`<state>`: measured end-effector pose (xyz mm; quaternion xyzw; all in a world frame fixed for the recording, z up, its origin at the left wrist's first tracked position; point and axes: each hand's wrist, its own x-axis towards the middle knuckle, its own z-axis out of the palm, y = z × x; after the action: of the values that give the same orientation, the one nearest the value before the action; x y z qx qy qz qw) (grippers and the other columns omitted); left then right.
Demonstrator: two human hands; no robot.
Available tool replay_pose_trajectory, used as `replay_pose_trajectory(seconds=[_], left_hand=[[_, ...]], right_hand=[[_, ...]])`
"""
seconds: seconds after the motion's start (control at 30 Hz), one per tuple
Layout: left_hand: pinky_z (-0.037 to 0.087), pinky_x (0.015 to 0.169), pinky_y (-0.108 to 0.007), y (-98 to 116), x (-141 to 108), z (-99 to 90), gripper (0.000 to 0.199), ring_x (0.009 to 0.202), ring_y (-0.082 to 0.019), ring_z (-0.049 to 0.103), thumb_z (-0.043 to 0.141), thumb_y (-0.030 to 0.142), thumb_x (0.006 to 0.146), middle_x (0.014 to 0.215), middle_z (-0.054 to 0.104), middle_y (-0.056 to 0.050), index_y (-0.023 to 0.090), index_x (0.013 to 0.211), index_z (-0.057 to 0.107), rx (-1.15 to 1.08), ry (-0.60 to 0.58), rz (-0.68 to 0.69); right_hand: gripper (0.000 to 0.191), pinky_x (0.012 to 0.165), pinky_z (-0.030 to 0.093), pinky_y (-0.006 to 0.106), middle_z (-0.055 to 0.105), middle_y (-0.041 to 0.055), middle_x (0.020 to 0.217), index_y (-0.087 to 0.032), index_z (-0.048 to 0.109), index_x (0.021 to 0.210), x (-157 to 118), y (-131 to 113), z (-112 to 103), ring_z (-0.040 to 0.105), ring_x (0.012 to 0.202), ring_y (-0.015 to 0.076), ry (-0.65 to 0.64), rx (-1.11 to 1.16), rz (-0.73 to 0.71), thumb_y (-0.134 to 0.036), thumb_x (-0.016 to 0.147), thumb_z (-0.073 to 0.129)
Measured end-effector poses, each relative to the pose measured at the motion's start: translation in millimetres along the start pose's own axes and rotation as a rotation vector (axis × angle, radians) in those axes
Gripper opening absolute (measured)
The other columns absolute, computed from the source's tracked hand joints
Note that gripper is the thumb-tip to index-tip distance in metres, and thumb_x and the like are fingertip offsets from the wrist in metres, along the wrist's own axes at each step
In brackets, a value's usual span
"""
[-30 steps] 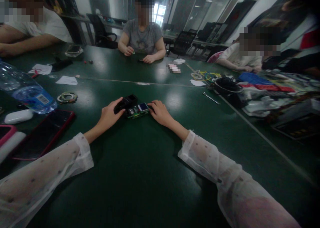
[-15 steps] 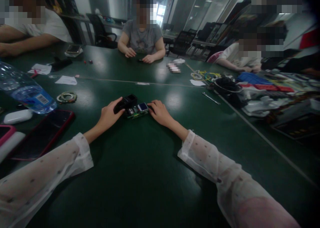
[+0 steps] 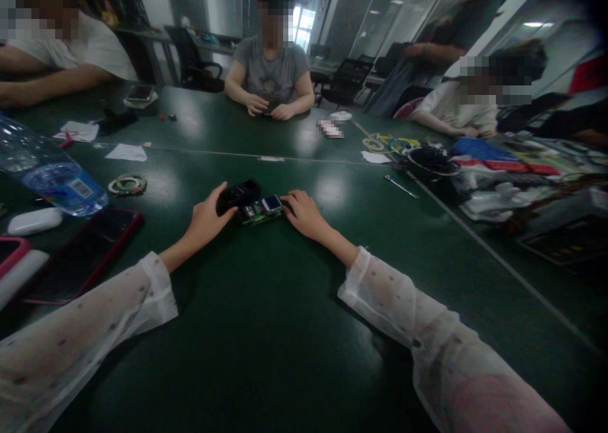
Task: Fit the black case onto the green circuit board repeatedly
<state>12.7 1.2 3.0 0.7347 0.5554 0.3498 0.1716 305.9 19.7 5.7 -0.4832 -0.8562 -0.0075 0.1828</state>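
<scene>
Circuit board (image 3: 255,216) sits between our two hands, at the hub of our clock face, flanked so that either side of it is within reach. Largest around it is the dark green table (image 3: 266,332), whose flat top seems to give the parts their support. At twelve o'clock, across it, sits a person in a grey shirt (image 3: 273,69). Between two and three lies a jumbled heap of cables and bags (image 3: 503,161), seemingly pushed aside to spare the middle. A bottle (image 3: 66,183) stands between nine and ten, and a red-edged phone (image 3: 85,256) lies between eight and nine, both well apart from our work.

Our left hand (image 3: 205,221), at nine, grips a black case (image 3: 242,193), fingers behind and thumb in front, probably to steady it. Our right hand (image 3: 306,218), at three, is loosely curled and grips nothing; its index fingertip is at the circuit board's near-screen end, perhaps as a light stop, though we cannot tell whether it presses.

The black case lies toward ten or eleven, right beside the circuit board, which lies with its small screen (image 3: 272,203) facing up, so we can see it. A slim wrench (image 3: 401,187) rests just short of three, bracelets (image 3: 118,187) just past nine.
</scene>
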Motion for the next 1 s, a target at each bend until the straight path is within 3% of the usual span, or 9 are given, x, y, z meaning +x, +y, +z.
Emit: replay_pose_trajectory(seconds=[0.13, 0.5, 0.67, 0.87, 1.0], left_hand=[[0.039, 0.109, -0.054, 2.4, -0.3, -0.3, 0.070, 0.127, -0.033, 0.054, 0.062, 0.041, 0.087, 0.140, 0.054, -0.015, 0.019, 0.147, 0.034, 0.003, -0.012, -0.071], [0.041, 0.105, -0.057, -3.8, 0.5, 2.3, 0.062, 0.123, -0.033, 0.057, 0.066, 0.038, 0.085, 0.132, 0.060, -0.014, 0.022, 0.140, 0.043, -0.065, -0.001, -0.057], [0.046, 0.101, -0.053, -9.1, 2.6, 5.4, 0.061, 0.119, -0.031, 0.059, 0.065, 0.043, 0.084, 0.132, 0.059, -0.014, 0.022, 0.138, 0.044, -0.200, 0.086, -0.046], [0.042, 0.107, -0.048, 11.4, -5.5, -0.9, 0.066, 0.125, -0.028, 0.053, 0.063, 0.045, 0.088, 0.143, 0.049, -0.013, 0.026, 0.145, 0.037, -0.241, 0.228, 0.126], [0.038, 0.110, -0.048, 24.9, -12.1, -4.5, 0.066, 0.131, -0.029, 0.048, 0.059, 0.046, 0.090, 0.147, 0.045, -0.013, 0.025, 0.147, 0.034, -0.178, 0.189, 0.257]], right_hand=[[0.035, 0.088, 0.045, 0.044, 0.055, 0.0149, 0.122, -0.018, 0.055, 0.126, 0.3, 0.0, -0.1, 0.050, 0.112, 0.0293, 0.002, 0.004, 0.002, -0.031, 0.097, 0.041], [0.034, 0.087, 0.045, 0.044, 0.055, 0.0146, 0.122, -0.018, 0.055, 0.126, 0.0, 1.6, 0.8, 0.050, 0.111, 0.0288, 0.007, 0.018, -0.010, -0.029, 0.097, 0.041], [0.034, 0.088, 0.045, 0.043, 0.055, 0.0147, 0.121, -0.017, 0.054, 0.126, -0.3, 2.0, 0.4, 0.050, 0.112, 0.0287, 0.003, 0.008, -0.016, -0.029, 0.097, 0.041], [0.034, 0.087, 0.046, 0.044, 0.054, 0.0144, 0.122, -0.018, 0.054, 0.126, -0.2, 1.1, 1.0, 0.050, 0.111, 0.0284, 0.010, 0.018, -0.011, -0.030, 0.098, 0.041], [0.034, 0.088, 0.045, 0.045, 0.055, 0.0142, 0.121, -0.018, 0.056, 0.125, 0.9, 1.3, 2.4, 0.050, 0.111, 0.0290, 0.006, 0.016, 0.005, -0.031, 0.098, 0.041]])
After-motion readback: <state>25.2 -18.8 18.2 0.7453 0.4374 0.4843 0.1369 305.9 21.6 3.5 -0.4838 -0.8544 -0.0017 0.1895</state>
